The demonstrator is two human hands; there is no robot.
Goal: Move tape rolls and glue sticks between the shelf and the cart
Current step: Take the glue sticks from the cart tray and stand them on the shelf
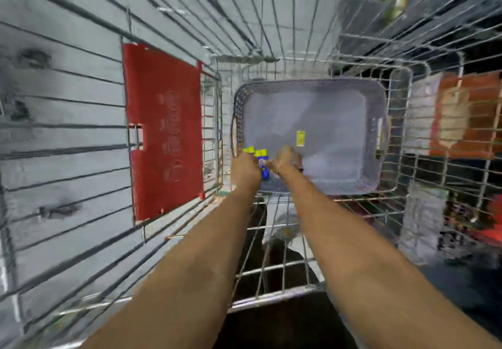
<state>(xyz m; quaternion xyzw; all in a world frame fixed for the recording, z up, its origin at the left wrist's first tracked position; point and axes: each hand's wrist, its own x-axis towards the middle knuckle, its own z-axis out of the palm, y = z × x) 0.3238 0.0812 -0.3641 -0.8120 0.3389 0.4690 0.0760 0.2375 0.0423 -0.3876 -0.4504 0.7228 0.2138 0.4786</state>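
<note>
I look down into a wire shopping cart (pixel 274 264). A grey plastic basket (pixel 326 136) lies in its bottom. Both my arms reach down into the basket's near left corner. My left hand (pixel 244 170) is closed around several blue glue sticks (pixel 262 158) with yellow caps, which stick out above the fist. My right hand (pixel 285 161) is right beside them, fingers curled at the same bunch; motion blur hides whether it grips any. A small yellow label (pixel 300 138) lies on the basket floor. No tape rolls show.
The cart's red plastic child-seat flap (pixel 163 131) lies against the wire wall on the left. Wire walls ring the basket on all sides. Beyond the right wall are blurred red and brown shapes (pixel 464 115) and a dark floor.
</note>
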